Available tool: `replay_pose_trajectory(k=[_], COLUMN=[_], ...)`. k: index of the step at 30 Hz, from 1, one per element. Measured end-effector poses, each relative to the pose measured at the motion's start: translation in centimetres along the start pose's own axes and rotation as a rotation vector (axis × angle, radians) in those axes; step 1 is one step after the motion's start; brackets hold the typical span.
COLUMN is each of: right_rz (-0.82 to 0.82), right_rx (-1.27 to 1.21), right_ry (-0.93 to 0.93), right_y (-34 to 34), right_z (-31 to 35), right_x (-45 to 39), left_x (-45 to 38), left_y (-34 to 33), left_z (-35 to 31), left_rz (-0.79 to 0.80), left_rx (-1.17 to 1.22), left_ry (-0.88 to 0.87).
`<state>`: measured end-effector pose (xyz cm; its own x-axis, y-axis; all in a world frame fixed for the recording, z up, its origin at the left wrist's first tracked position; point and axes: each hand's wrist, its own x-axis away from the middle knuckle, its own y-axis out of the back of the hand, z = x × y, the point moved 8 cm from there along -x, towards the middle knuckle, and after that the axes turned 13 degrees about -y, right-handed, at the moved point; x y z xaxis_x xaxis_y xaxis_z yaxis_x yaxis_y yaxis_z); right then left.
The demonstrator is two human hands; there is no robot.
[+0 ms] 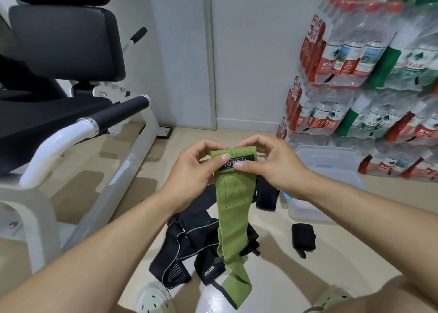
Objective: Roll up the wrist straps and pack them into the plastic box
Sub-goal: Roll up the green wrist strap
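Note:
I hold a green wrist strap (231,213) up in front of me by its top end, which is folded over and carries a black label. My left hand (196,170) pinches the left side of that fold, thumb on the front. At the right side my right hand (267,165) pinches it the same way. The rest of the strap hangs down to the floor. Under it lies a heap of black straps (189,248). A rolled black strap (303,239) rests on the floor to the right. The clear plastic box (331,165) stands open behind my right hand.
A white gym machine (71,132) with black pads fills the left side. Shrink-wrapped packs of water bottles (369,75) are stacked against the wall at the right. My two pale clogs (154,298) show at the bottom edge, on a beige floor.

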<state>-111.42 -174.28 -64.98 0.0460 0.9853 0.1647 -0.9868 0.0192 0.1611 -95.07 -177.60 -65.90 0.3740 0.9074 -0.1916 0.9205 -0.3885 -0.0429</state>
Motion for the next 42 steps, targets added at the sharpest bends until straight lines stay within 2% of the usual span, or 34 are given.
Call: replay_pose_trajectory(k=[6,11,16,21,25,31,35,42], right_rz=[-0.083,-0.105,-0.008,0.025,0.141,0.098,0.096,0.014], right_rx=[-0.039,-0.049,-0.052,0.041,-0.066,-0.103,-0.107,-0.103], right_ry=[0.069,0.079,0.007,-0.095,-0.219,-0.138,-0.1,-0.008], right_y=[0.7,0.5,0.6,0.6,-0.1,-0.1,-0.1,0.2], right_z=[0.4,0.0,-0.2,-0.9,-2.2,-2.0,-1.6,-0.9], right_x=[-0.1,-0.4,-0.5,-0.5,-0.5,-0.6,-0.7,-0.8], left_x=[0.6,0.4,0.1,-0.1,-0.2,0.1,0.4,0.9], left_y=[-1.1,-0.7,0.3,0.7,0.6,0.3,-0.3,-0.9], left_z=[1.0,1.3,1.2,0.7,0.4,0.9,1.4,1.9], left_rz=[0.073,0.012,-0.102,-0.074,-0.042,-0.028,-0.025,0.013], left_rx=[0.051,0.097,0.126,-0.001,-0.033,0.021,0.118,0.139], left_ry=[0.157,0.177,0.14,0.065,0.026,0.066,0.172,0.307])
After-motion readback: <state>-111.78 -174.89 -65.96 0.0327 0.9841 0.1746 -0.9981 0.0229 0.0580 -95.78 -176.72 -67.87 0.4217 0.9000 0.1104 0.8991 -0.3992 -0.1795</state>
